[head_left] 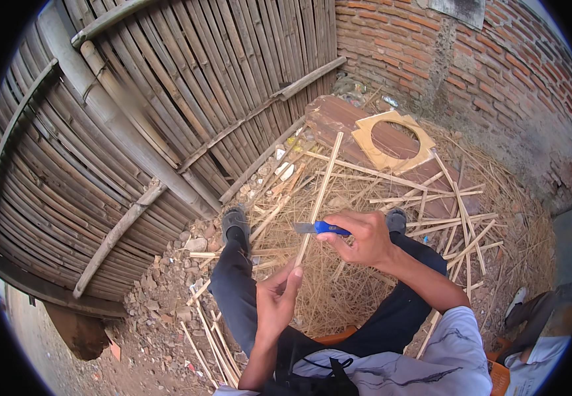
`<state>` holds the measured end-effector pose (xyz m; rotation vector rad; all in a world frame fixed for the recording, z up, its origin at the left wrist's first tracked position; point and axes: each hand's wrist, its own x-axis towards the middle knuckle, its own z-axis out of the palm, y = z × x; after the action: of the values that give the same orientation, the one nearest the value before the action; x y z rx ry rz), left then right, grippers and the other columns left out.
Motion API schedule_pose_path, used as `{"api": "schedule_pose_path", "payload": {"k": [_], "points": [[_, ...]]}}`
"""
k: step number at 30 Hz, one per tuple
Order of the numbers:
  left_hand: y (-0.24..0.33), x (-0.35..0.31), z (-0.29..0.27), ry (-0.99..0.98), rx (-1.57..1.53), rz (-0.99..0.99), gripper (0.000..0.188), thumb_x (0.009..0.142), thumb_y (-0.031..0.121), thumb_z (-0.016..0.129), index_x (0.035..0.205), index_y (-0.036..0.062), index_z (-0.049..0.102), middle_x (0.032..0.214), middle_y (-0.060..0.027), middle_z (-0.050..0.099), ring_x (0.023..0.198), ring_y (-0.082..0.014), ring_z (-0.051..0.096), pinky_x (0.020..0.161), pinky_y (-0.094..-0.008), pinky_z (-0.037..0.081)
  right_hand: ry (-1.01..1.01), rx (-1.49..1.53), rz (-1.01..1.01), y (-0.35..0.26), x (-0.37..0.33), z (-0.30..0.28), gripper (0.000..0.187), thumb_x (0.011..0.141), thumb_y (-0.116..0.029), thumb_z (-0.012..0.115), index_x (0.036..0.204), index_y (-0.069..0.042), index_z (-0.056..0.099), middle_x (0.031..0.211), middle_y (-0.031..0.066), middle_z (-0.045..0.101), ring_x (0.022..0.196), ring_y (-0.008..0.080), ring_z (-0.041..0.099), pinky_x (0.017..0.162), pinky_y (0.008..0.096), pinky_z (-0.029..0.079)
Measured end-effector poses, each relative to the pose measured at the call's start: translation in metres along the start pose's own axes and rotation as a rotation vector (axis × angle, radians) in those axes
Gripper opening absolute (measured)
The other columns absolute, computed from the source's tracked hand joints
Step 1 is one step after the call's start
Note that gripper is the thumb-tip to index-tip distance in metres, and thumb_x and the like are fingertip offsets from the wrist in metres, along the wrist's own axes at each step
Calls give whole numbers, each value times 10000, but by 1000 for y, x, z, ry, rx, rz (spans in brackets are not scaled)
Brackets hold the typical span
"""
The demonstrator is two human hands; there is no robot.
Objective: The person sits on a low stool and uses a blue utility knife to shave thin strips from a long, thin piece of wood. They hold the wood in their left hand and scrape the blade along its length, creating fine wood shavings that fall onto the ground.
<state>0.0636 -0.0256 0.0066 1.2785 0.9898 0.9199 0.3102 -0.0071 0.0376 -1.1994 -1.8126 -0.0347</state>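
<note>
My left hand pinches the lower end of a long, pale bamboo strip, which slants up and slightly right, away from me. In my right hand is a knife with a short blue handle, gripped between thumb and fingers. Its broad grey blade points left and lies across the strip, above my left hand. Whether the edge is biting into the strip cannot be made out. Both hands are over the ground between my spread legs, where thin shavings lie in a heap.
Loose bamboo strips lie scattered at the right, more at lower left. A flat tan piece with a round hole rests on a brown board. A bamboo fence and brick wall enclose the far side. Another person is at right.
</note>
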Motion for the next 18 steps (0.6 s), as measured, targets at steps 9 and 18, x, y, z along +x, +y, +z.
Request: {"api": "schedule_pose_path", "payload": {"k": [9, 18], "points": [[-3, -15, -18, -66, 67, -58, 379, 1116, 158, 675, 1466, 14, 683, 953, 12, 713, 810, -33, 553, 718, -224, 469, 120, -157, 82, 43, 12, -18, 304, 1011, -352, 780, 1055, -52, 811, 764, 80, 761, 591, 158, 684, 521, 332, 516], [-29, -28, -55, -132, -35, -166, 460, 1177, 312, 544, 1384, -73, 689, 788, 10, 598, 549, -18, 373, 506, -218, 283, 137, -106, 351, 50, 23, -41, 318, 1035, -328, 753, 1111, -21, 798, 727, 89, 741, 619, 160, 685, 559, 311, 496]]}}
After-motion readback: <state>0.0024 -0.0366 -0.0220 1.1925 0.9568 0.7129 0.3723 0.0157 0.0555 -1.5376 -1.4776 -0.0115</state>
